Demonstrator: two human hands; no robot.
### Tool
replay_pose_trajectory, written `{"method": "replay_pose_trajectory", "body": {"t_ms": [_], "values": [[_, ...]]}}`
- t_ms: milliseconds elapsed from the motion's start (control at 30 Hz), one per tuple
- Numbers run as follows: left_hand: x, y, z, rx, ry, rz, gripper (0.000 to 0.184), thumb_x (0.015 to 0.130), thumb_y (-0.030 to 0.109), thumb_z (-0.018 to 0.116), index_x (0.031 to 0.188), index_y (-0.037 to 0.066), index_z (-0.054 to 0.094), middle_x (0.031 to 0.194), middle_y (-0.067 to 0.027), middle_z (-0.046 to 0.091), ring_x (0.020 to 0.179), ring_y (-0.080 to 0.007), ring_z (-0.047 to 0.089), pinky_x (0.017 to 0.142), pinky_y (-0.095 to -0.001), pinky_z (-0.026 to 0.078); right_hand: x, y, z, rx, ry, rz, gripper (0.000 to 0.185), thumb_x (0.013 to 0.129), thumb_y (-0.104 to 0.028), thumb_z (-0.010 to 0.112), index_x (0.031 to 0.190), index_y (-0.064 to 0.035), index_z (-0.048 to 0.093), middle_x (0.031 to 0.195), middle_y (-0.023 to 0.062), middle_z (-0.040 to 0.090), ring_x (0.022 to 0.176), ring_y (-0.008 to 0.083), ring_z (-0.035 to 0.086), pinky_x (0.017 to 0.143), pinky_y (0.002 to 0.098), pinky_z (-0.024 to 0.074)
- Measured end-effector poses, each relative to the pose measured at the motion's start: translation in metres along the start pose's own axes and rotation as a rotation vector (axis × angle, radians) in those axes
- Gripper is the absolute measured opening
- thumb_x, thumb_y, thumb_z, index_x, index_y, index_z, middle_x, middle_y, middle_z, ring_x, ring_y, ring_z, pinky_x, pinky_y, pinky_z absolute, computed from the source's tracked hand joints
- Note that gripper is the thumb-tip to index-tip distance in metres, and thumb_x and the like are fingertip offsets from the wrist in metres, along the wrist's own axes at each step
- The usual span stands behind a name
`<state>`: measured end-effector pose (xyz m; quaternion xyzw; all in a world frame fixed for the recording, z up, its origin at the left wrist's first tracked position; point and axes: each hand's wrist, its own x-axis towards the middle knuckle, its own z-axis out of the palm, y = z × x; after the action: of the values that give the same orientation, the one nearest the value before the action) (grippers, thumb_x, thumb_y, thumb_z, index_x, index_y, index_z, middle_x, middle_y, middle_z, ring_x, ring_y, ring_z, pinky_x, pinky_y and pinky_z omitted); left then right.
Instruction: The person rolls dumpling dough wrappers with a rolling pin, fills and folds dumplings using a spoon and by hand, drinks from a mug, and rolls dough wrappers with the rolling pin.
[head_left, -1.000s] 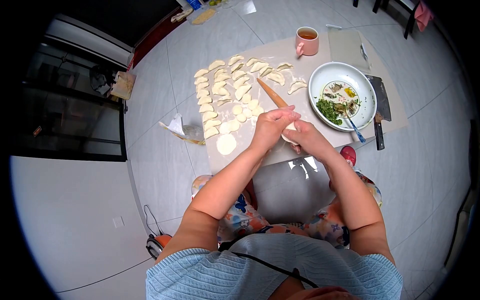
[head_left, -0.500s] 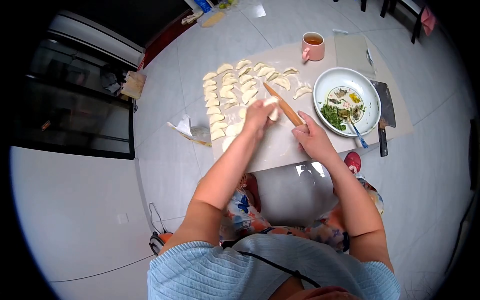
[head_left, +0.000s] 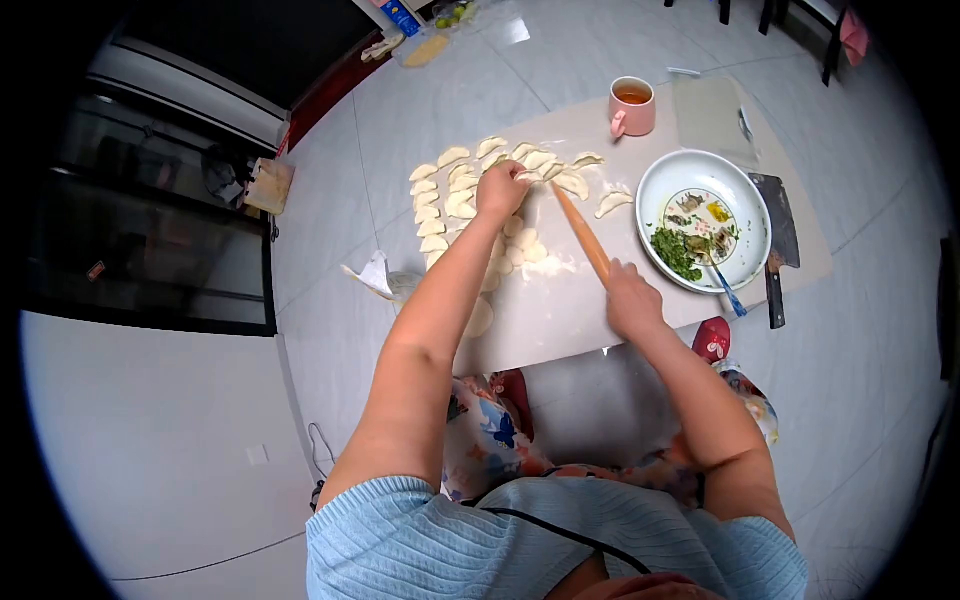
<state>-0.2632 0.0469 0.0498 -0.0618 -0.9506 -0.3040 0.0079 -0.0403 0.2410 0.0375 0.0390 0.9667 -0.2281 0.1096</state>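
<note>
My left hand [head_left: 500, 190] is among the rows of white, crescent-shaped dumplings [head_left: 462, 205] on the board. Its fingers are pinched at the edge of a pale dumpling [head_left: 528, 176], which is partly hidden by the fingertips. My right hand [head_left: 634, 302] wraps round the near end of a wooden rolling pin [head_left: 582, 232]. The pin slants away from me, its far tip close to another dumpling [head_left: 571, 184]. Round dough wrappers [head_left: 524, 240] lie in a cluster beside my left wrist, some of them under the forearm.
A white bowl [head_left: 652, 180] with chopped greens, seasonings and a blue-handled spoon [head_left: 733, 297] stands on the right. Beside it lies a cleaver [head_left: 775, 245]. A pink mug [head_left: 640, 112] of brown liquid and a translucent sheet [head_left: 705, 110] are at the back of the board [head_left: 560, 325].
My left hand has moved forward from near the pin to the dumpling rows, carrying the pale dough piece. My right hand and the pin have shifted slightly towards me. The view has tilted a little.
</note>
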Motion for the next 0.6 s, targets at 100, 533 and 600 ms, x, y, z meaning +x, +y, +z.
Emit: {"method": "replay_pose_trajectory", "body": {"t_ms": [100, 533, 600], "values": [[0.006, 0.007, -0.003, 0.079, -0.111, 0.092, 0.024, 0.078, 0.018, 0.067, 0.100, 0.010, 0.072, 0.098, -0.0115, 0.071, 0.089, -0.0286, 0.067, 0.079, -0.0369, 0.052, -0.015, 0.003, -0.019, -0.059, -0.217, 0.087, 0.045, 0.084, -0.008, 0.058, 0.125, -0.0018, 0.041, 0.109, 0.0213, 0.058, 0.095, 0.0385, 0.066, 0.078, 0.0478, 0.0541], [-0.004, -0.007, 0.010, 0.522, -0.100, 0.501, 0.022, 0.081, 0.008, 0.061, 0.100, 0.012, 0.072, 0.102, -0.0083, 0.067, 0.103, -0.0295, 0.060, 0.086, -0.0403, 0.050, -0.028, 0.018, -0.027, -0.213, -0.261, 0.052, 0.067, 0.083, -0.010, 0.059, 0.143, 0.0003, 0.032, 0.108, 0.0198, 0.063, 0.093, 0.0333, 0.069, 0.076, 0.0409, 0.0566], [-0.009, -0.013, 0.009, 0.396, 0.012, 0.511, 0.021, 0.081, 0.009, 0.062, 0.100, 0.011, 0.072, 0.100, -0.0087, 0.067, 0.101, -0.0301, 0.060, 0.086, -0.0403, 0.050, -0.029, 0.022, -0.025, -0.222, -0.253, 0.047, 0.069, 0.083, -0.010, 0.059, 0.145, 0.0001, 0.031, 0.109, 0.0197, 0.063, 0.093, 0.0325, 0.069, 0.076, 0.0403, 0.0567]]}}
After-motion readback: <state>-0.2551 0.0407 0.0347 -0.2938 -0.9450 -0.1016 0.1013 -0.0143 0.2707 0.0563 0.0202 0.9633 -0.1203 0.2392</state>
